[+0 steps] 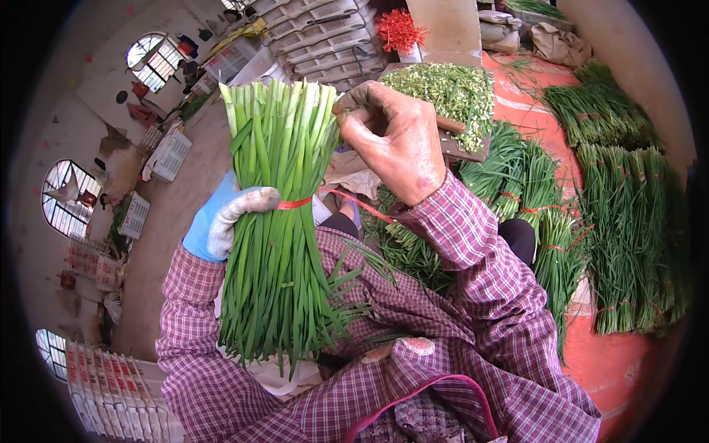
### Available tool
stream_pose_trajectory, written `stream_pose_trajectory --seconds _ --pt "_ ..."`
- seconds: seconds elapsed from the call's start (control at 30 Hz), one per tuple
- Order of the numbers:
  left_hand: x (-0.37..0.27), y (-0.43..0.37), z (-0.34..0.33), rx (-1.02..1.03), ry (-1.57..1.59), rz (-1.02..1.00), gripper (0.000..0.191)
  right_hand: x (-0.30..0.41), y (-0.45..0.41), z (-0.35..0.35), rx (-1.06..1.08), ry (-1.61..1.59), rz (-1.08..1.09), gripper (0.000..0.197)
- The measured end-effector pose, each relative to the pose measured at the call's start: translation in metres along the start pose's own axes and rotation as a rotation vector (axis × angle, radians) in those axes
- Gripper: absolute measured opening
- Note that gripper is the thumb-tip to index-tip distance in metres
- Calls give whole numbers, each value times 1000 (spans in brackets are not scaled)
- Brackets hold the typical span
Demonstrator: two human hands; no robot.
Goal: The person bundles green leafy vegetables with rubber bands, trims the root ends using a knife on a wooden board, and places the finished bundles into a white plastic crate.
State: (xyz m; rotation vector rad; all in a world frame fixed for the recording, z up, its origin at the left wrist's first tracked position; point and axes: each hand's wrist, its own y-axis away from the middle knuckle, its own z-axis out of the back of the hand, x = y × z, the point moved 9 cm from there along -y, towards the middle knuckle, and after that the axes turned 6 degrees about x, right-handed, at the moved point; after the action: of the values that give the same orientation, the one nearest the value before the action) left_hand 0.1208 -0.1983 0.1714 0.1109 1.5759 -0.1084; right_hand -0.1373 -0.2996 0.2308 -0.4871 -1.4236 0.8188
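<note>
My left hand (227, 213), in a white and blue work glove, grips a thick bundle of garlic chives (282, 232) round its middle. The pale cut ends point up and the green leaf tips hang down. A red tie (294, 204) circles the bundle beside my left thumb, and its loose tail runs right, passing below my bare right hand (346, 108). Thumb and forefinger of that hand are pinched together at the bundle's upper right edge, on what looks like a bit of green leaf. The far side of the bundle is hidden.
Chopped stem ends (437, 91) cover a board with a wooden handle (451, 124) on it. Tied chive bundles (626, 221) lie in rows on a red sheet (615, 365) at the right. Stacked white plastic crates (327, 41) and a bunch of red ties (400, 30) stand beyond.
</note>
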Motion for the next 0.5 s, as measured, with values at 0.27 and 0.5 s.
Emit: stream_pose_trajectory --seconds 0.27,0.5 --pt "96 70 -54 -174 268 400 67 -41 75 9 228 540 63 29" --pt "132 75 -91 -156 451 454 71 -11 129 -42 519 277 248 26"
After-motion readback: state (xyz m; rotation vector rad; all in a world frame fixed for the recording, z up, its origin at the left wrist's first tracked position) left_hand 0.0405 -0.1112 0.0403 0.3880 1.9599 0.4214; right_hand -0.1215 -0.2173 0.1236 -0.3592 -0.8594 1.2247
